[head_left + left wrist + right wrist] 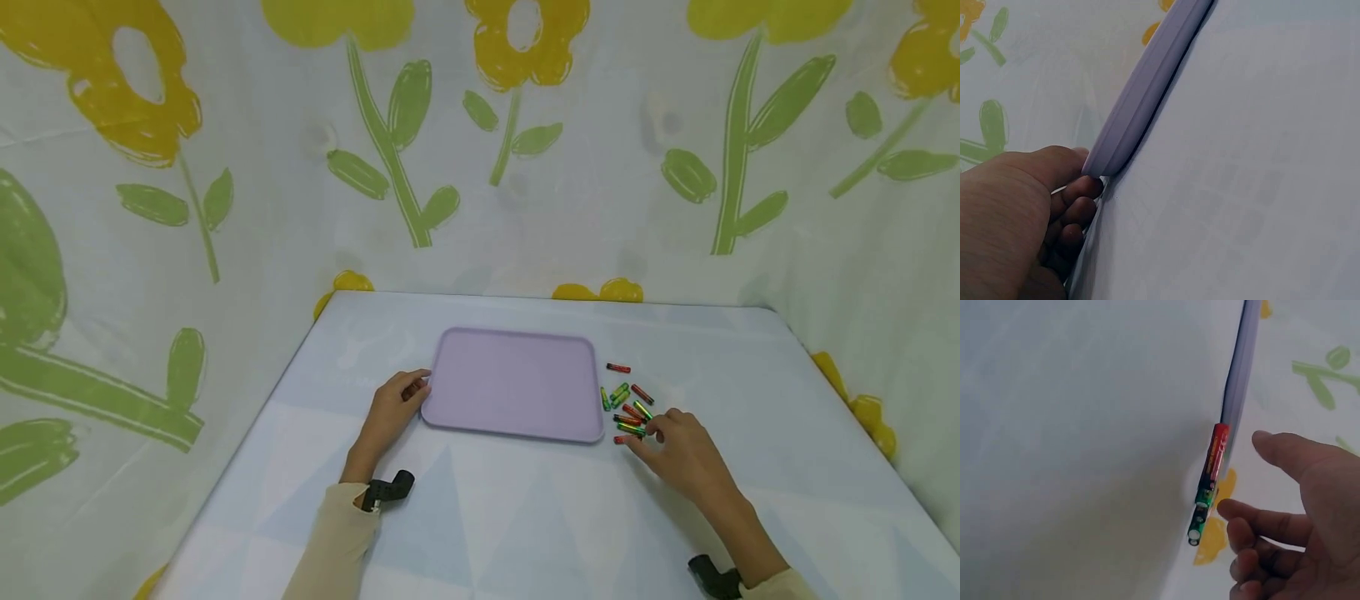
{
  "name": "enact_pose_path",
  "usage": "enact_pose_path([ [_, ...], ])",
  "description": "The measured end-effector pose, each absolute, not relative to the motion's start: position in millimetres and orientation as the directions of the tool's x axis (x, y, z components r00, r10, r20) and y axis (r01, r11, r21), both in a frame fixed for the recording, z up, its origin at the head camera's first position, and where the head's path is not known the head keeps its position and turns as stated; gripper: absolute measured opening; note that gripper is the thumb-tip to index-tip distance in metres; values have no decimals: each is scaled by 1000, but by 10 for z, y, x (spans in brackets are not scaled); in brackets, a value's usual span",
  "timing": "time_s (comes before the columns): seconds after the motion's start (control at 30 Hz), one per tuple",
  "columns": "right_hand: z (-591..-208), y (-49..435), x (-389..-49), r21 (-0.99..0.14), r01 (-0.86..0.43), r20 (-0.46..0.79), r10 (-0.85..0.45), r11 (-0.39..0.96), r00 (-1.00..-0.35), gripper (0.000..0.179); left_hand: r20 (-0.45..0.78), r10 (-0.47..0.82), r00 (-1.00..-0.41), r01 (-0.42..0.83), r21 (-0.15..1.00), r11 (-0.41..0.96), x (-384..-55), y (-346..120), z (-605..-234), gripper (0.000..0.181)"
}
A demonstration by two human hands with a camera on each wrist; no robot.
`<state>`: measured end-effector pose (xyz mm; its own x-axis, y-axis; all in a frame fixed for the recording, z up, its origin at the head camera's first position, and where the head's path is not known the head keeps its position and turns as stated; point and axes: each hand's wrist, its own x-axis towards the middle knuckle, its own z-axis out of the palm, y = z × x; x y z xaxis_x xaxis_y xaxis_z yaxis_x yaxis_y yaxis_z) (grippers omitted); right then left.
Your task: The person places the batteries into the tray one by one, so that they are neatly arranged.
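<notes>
A flat lilac tray (517, 383) lies on the table. My left hand (386, 412) is at its left edge; in the left wrist view, the thumb and curled forefinger pinch the tray's rim (1141, 94). Beside the tray's right edge is a loose group of several small batteries, some red and black (642, 394), others green (632, 430). My right hand (690, 458) hovers over the near side of this group, thumb and fingers apart. In the right wrist view, a red battery (1215, 456) and green ones (1195, 532) lie beyond the fingertips, with nothing held.
The table (510, 508) has a pale cover with blue triangles. A flower-printed curtain (555, 233) hangs behind it and along both sides. One red battery (618, 367) lies a little apart at the far end of the group. Black wrist cameras (390, 487) sit at both cuffs.
</notes>
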<state>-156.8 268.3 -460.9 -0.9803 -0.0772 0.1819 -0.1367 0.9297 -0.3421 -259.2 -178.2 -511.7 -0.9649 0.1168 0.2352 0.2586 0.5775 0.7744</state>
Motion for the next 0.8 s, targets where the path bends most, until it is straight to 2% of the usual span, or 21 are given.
enact_pose_path([
  [0.17, -4626, 2655, -1584, -333, -102, 107, -70, 938, -992, 49, 235, 118, -965, 259, 770, 583, -2582, -1777, -5116, 33],
  [0.33, -4656, 2645, -1596, -315, -94, 75, -74, 945, -994, 44, 224, 123, -967, 254, 787, 563, -2574, -1770, -5088, 33],
  [0.63, -4695, 2504, -1695, -115, -124, 139, -108, 986, -984, 56, 237, 117, -964, 261, 776, 575, -2616, -1818, -5113, 33],
  [0.8, -4650, 2479, -1670, -100, -85, 113, -74, 991, -991, 48, 232, 134, -963, 267, 795, 545, -2561, -1779, -5055, 33],
])
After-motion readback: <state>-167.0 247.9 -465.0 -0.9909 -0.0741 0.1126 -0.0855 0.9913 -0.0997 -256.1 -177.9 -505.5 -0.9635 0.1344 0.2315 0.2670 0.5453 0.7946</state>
